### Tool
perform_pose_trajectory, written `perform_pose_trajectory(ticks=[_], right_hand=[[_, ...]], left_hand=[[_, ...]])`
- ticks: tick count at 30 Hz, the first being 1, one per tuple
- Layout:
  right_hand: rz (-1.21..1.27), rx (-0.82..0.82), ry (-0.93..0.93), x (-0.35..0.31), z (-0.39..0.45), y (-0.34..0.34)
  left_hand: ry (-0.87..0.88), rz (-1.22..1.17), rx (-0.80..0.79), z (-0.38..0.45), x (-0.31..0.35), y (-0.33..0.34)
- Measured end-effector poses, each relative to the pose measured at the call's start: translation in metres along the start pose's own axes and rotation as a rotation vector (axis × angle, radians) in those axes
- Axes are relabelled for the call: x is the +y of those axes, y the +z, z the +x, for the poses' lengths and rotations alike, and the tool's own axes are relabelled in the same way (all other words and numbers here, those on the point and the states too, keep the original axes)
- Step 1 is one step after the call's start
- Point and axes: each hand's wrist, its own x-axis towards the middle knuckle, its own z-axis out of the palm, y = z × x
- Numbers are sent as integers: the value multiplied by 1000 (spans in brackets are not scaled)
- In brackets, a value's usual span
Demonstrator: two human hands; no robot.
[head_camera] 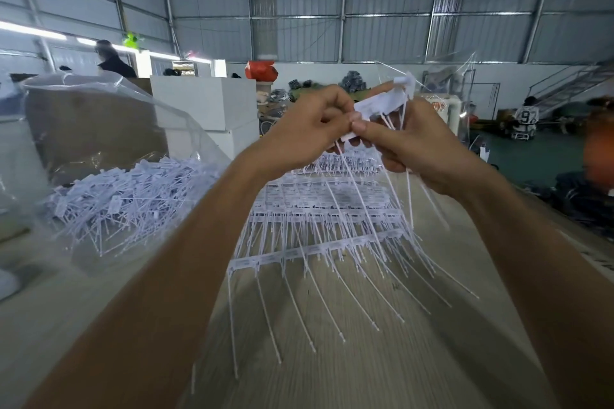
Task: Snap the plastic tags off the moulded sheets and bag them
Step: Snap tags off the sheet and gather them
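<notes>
Tags, white plastic, are held as a short moulded strip raised above the desk, between both hands. Left hand: grip pressed on the strip's near end, thumb and curled fingers pinching it. Right hand: thumb pinches the same strip just beside the left thumb, thumb tips nearly touching; the other fingers curl behind it. Thin tails of the held strip hang down past the right palm and wrist.

Moulded sheets lie stacked on the desk directly below the hands, rows of flat tag heads running across, long tails fanning toward the camera. The frame is motion-blurred, so single tags in the stack cannot be counted.

Left of the stack, a clear plastic bag lies open on the desk, with a loose heap of separated tags inside it. A brown cardboard box shows behind the bag.

Background: white blocks, a red sack, a seated person in a numbered shirt at far right, a metal staircase.
</notes>
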Motion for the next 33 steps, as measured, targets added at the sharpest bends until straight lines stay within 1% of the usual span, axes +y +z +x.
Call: perform_pose_trajectory(ticks=[6, 8, 11, 13, 16, 18, 21, 23, 25, 26, 28, 31, 33], right_hand=[[-116, -68, -41, 0, -1, 8], [-119, -58, -38, 0, 0, 11], [18, -8, 8, 1, 1, 8], [139, 28, 57, 1, 1, 5], [186, 16, 37, 3, 0, 6], [138, -14, -12, 1, 0, 5], [111, -57, -55, -5, 0, 7], [14, -57, -100, -8, -1, 7], [-143, -36, -146, -10, -3, 7], [-168, -29, -145, -10, -3, 7], [-96, -27, -100, -10, -3, 10], [115, -18, 2, -9, 0, 20], [156, -7, 53, -6, 1, 23]], left_hand=[[-13, -84, 106, 3, -2, -2], [-2, -24, 139, 4, 0, -3], [-5, 214, 161, 6, 1, -7], [-22, 234, 100, 5, 3, -6], [-69, 148, 67, 3, 5, -4], [-126, 12, 67, 3, 6, -6], [-178, -189, -4, 3, 6, -13], [-216, -279, -25, 3, 5, -15], [-271, -299, -43, 4, 4, -14], [-282, -287, -50, 3, 4, -12], [-242, -234, -36, 3, 4, -12], [-157, -79, 66, 4, 5, -11], [-103, 90, 150, 6, 2, -10]])
